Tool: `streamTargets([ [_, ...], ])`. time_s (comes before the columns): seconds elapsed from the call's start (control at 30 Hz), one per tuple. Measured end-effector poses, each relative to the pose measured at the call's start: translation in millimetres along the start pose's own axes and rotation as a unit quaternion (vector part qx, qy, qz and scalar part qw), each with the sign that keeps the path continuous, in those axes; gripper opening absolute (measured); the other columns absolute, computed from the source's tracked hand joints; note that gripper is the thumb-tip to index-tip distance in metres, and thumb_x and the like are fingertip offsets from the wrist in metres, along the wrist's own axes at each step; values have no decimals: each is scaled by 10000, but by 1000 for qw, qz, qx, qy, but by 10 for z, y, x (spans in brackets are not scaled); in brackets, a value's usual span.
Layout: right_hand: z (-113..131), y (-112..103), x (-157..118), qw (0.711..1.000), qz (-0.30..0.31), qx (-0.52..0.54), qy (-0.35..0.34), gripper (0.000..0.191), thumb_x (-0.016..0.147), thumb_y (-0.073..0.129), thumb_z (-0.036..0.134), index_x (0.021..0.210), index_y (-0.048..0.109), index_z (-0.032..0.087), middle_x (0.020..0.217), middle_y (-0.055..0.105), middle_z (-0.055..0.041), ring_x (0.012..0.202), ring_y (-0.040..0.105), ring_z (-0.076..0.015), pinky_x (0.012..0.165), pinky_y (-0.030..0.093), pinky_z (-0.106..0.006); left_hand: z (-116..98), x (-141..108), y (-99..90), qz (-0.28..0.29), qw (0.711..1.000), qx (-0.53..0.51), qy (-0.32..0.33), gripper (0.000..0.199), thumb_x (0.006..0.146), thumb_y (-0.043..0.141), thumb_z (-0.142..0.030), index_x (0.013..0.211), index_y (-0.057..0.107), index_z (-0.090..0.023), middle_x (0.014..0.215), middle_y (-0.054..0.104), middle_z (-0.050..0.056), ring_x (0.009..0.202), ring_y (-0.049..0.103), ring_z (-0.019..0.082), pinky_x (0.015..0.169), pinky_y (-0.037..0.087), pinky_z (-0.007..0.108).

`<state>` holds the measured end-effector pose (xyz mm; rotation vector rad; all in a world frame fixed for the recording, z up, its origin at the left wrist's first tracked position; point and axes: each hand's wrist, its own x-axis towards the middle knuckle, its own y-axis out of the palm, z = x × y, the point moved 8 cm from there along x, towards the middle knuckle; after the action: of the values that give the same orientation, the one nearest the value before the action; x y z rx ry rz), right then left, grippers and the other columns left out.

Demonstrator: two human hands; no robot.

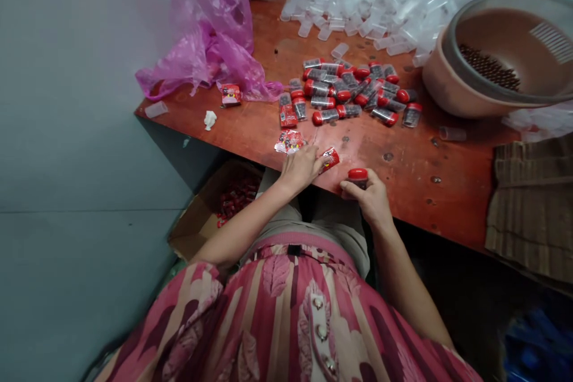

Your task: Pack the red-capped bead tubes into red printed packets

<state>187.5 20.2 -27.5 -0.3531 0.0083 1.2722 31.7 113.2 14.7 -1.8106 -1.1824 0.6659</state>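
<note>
By the table's front edge, my right hand (373, 196) grips a small clear container with a red cap (357, 173), held upright between thumb and fingers. Its dark contents show just under the cap. My left hand (299, 168) rests on the table with its thumb against a small red printed sleeve (330, 159), which it seems to pinch. Just beyond its fingertips lies a flat stack of red and white printed sleeves (289, 141). Behind it, a filled container wears a red sleeve (287, 113). Several filled red-capped containers (322, 88) lie in a loose pile farther back.
Many clear plastic tubes (362, 6) are heaped at the back. Nested bowls (441, 74) with small brown balls (487, 65) stand at right, above stacked cardboard (528, 203). A pink plastic bag (210, 30) lies at left. Below, a cardboard box (190, 227) holds red items.
</note>
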Motion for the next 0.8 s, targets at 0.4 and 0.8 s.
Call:
streamTargets([
  [0.4,164,-108,337,998,-32,26,-37,381,596,759,358,882,576,185,833,659,-10,715,614,-158,657,517,-320,108,43,163,-16,987,-156,-33,251,784,575,-422,715,601,-182,698,583,21,648,512,148,599,319,248],
  [0.8,503,83,535,990,119,69,-28,349,538,775,288,767,526,199,609,550,72,493,524,-97,480,466,-239,128,-74,317,100,827,-540,-121,366,661,672,-512,748,690,-157,624,600,-5,579,553,116,553,418,215],
])
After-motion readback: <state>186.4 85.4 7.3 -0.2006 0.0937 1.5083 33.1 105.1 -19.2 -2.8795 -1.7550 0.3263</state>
